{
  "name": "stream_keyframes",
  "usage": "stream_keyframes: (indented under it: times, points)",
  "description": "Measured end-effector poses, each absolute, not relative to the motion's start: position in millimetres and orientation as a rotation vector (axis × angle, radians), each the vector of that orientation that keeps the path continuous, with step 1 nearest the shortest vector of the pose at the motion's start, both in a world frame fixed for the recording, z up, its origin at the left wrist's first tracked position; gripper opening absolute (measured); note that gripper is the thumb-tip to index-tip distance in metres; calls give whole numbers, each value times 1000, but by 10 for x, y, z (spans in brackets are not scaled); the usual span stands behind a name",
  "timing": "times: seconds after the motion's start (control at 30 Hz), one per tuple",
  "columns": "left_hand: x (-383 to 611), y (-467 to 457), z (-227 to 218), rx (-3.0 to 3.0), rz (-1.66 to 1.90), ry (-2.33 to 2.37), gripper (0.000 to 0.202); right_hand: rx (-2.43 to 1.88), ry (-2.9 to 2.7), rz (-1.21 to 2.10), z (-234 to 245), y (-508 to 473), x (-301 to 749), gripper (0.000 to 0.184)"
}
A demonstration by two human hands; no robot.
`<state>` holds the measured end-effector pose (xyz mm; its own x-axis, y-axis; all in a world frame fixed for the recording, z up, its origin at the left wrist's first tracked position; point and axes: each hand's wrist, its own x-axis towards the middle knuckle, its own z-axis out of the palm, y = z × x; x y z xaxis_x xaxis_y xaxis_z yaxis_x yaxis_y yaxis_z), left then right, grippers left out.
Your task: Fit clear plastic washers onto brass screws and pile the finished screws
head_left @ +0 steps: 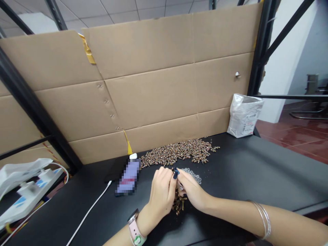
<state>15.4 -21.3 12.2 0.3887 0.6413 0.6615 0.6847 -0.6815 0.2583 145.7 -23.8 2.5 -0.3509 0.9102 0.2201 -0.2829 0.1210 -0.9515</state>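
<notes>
My left hand (160, 194) and my right hand (192, 191) meet at the fingertips over the black table (243, 171), their fingers curled together. Whatever they pinch is hidden. Directly below them lies a small clump of brass-coloured screws (178, 205). Just beyond the fingertips, a large spread pile of the same screws (176, 152) covers the table. Beside my right fingers lies a short row of grey washers (192, 175).
A pixelated phone (128, 177) with a white cable (88, 215) lies left of my hands. A white plastic bag (244, 115) stands against the cardboard wall (153, 85). A white power strip (28, 196) sits at the lower left, beyond the table corner.
</notes>
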Motion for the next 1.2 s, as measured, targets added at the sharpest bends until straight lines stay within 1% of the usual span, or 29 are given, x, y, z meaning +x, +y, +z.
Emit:
stream_keyframes:
  times: [0.1,0.2,0.47,0.57,0.7,0.77,0.8,0.87,0.97,1.03,1.13,1.2]
  points:
    - [138,-215,145,-2501,-1104,-1232,20,-667,-1308,1588,10,-203,1431,38]
    - [134,-188,131,-2545,-1092,-1182,21,-659,-1262,1603,-23,-187,1411,39]
    - [176,-175,63,-2603,-1359,-1199,25,-593,-1290,1560,-52,-200,1435,33]
    - [207,-212,79,-2626,-1498,-1311,28,-670,-1509,1332,23,-213,1485,28]
    - [206,-212,108,-2612,-1756,-1626,33,-769,-1850,798,146,-215,1592,18]
    - [167,-172,109,-2565,-1803,-1766,35,-785,-1972,568,191,-186,1657,13]
    - [141,-146,107,-2563,-1761,-1799,35,-785,-2028,470,209,-161,1692,10]
    - [87,-99,101,-2576,-1561,-1801,32,-760,-2129,312,238,-91,1764,8]
    - [31,-69,103,-2536,-1181,-1730,25,-723,-2220,179,263,70,1890,14]
    - [16,-78,112,-2523,-998,-1680,18,-773,-2222,126,259,217,1988,17]
    - [11,-103,122,-2519,-900,-1669,5,-962,-2167,-25,203,467,2137,13]
    - [10,-113,122,-2501,-913,-1694,5,-1094,-2146,-150,140,618,2205,12]
